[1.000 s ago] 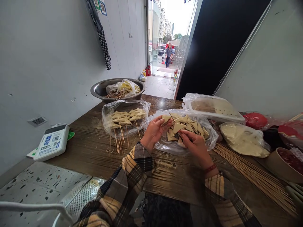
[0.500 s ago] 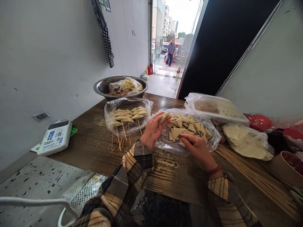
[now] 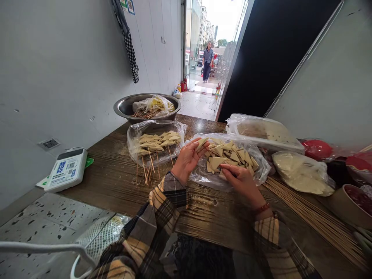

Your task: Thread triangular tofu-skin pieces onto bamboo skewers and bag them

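My left hand [image 3: 187,158] is closed around a beige folded triangle of tofu sheet [image 3: 201,144], held above a clear plastic bag [image 3: 200,178]. Loose tofu triangles [image 3: 235,155] are piled on that bag. Low over the pile's near side, my right hand [image 3: 240,179] pinches the corner of another tofu triangle [image 3: 217,161]; its other fingers are curled under and partly hidden. To the left, skewered tofu triangles [image 3: 157,142] lie in a second clear bag [image 3: 133,139], their bare stick ends pointing toward me.
Behind the bags stands a metal basin [image 3: 122,108] holding bagged skewers. At right lie bamboo sticks [image 3: 310,217], a bag of pale sheets [image 3: 302,174], a bagged white tray [image 3: 267,131] and a bowl [image 3: 345,205]. A white device [image 3: 67,170] sits left. One person [image 3: 207,62] is outside the doorway.
Both hands keep almost the same pose and hold. The whole view has shifted very slightly. The person outside has changed stride.
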